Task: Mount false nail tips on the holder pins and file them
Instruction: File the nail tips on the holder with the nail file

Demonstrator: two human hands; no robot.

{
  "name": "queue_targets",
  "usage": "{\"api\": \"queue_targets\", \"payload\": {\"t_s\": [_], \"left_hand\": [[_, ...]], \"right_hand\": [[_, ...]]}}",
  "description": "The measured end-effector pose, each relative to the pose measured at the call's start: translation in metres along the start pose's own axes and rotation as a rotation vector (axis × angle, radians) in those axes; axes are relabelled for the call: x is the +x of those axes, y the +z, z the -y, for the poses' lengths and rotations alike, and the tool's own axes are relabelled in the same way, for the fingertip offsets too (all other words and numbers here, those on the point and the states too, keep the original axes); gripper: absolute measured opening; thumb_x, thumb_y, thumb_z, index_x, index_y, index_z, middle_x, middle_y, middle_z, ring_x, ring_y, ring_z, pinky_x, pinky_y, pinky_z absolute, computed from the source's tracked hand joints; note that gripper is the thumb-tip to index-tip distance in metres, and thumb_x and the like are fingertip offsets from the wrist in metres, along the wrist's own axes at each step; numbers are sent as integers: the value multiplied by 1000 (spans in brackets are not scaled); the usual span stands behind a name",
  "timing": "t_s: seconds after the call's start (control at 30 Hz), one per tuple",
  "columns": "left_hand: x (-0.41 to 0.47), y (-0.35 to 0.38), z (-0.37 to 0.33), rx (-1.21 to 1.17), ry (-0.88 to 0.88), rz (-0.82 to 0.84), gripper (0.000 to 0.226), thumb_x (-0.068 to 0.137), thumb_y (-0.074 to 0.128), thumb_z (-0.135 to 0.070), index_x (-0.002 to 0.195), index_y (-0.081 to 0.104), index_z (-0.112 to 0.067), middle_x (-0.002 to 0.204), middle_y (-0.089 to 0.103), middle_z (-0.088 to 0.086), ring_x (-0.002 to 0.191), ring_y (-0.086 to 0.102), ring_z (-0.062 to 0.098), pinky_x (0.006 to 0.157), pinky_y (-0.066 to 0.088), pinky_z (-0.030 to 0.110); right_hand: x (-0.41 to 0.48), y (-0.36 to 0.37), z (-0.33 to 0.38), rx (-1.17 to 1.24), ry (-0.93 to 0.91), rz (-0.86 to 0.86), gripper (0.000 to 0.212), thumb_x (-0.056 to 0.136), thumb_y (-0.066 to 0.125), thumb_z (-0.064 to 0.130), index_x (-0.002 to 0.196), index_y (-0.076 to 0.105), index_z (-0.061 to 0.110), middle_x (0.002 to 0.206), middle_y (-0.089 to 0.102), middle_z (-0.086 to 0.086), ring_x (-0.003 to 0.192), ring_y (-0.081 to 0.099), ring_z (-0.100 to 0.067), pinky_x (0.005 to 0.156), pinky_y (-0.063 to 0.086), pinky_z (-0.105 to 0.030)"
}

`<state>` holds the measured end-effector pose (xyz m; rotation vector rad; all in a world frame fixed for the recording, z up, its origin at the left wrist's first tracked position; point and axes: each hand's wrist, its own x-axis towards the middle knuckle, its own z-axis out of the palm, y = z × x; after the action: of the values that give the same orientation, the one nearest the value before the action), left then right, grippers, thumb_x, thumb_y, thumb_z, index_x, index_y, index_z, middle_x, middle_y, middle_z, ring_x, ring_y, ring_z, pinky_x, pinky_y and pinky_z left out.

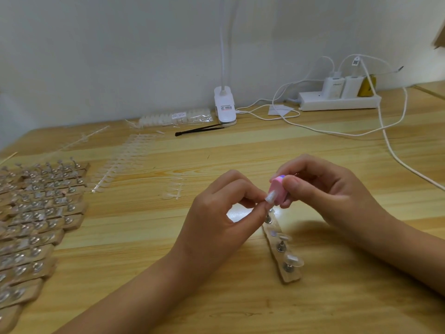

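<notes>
Nail tip (pixel 270 196) sits pinched in left hand (pixel 224 203); right hand (pixel 320 189), at its three o'clock, grips pink file (pixel 277 189) against it. Heavy strokes could flick the tip loose.

Soft, even indoor light; a small glare patch is seen on the pale wooden table (pixel 237 214); edges are bent and blurred.

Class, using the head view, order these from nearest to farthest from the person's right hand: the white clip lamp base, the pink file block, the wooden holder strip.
1. pink file block: pinched in the right hand itself.
2. wooden holder strip: lying just below that hand, slightly to its left.
3. white clip lamp base: far back and to the left.
</notes>
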<state>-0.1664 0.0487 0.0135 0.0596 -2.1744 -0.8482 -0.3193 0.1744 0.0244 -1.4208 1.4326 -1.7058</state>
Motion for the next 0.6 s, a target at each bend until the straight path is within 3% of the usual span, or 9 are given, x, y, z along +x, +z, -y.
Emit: {"api": "queue_targets", "payload": {"t_s": [0.23, 0.6], "left_hand": [[-1, 2, 0, 15, 3, 0, 7, 86, 72, -9, 83, 70, -3, 80, 60, 4, 75, 62, 20, 66, 52, 38], [-1, -1, 0, -6, -2, 8, 7, 86, 73, -8, 82, 70, -3, 81, 61, 2, 76, 62, 16, 69, 53, 28]], "right_hand": [[1, 0, -1, -17, 24, 20, 22, 89, 63, 30, 93, 68, 8, 79, 70, -3, 72, 64, -9, 71, 54, -21], [0, -1, 1, -14, -3, 25, 21, 92, 66, 25, 95, 66, 5, 79, 70, -7, 73, 65, -12, 71, 54, -23]]}}
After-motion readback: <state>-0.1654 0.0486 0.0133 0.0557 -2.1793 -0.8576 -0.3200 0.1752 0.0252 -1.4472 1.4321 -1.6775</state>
